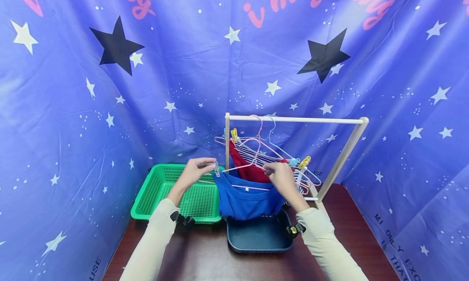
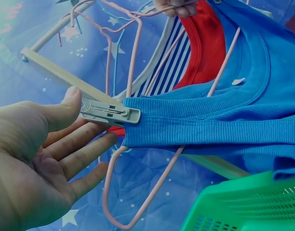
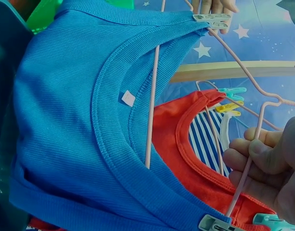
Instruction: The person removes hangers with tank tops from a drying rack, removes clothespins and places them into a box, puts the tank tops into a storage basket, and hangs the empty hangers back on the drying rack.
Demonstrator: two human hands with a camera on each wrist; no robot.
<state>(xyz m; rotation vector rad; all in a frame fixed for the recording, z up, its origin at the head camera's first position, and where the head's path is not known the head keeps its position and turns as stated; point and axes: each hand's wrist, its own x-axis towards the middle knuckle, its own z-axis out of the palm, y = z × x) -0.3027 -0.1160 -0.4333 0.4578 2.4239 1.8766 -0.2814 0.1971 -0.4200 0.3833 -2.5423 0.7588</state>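
A blue tank top [image 1: 249, 201] hangs on a pink hanger [image 3: 246, 171], with a grey clothespin [image 2: 111, 112] on its left strap and another grey clothespin [image 3: 217, 223] on the other strap. My right hand [image 1: 282, 178] pinches the hanger's wire between thumb and fingers, close to the right strap. At the left strap, my left hand [image 2: 51, 149] has its thumb tip right at the clothespin's handle end, its fingers loosely extended behind and below. The tank top's lower part hangs over a dark tray [image 1: 260, 236].
A wooden rack [image 1: 342, 159] with a white bar [image 1: 311, 119] stands behind. From it hang a red garment [image 3: 186, 144] and a striped one [image 3: 205, 132], with yellow clothespins [image 1: 304, 163] among them. A green basket [image 1: 144, 191] sits at left on the brown table [image 1: 198, 252].
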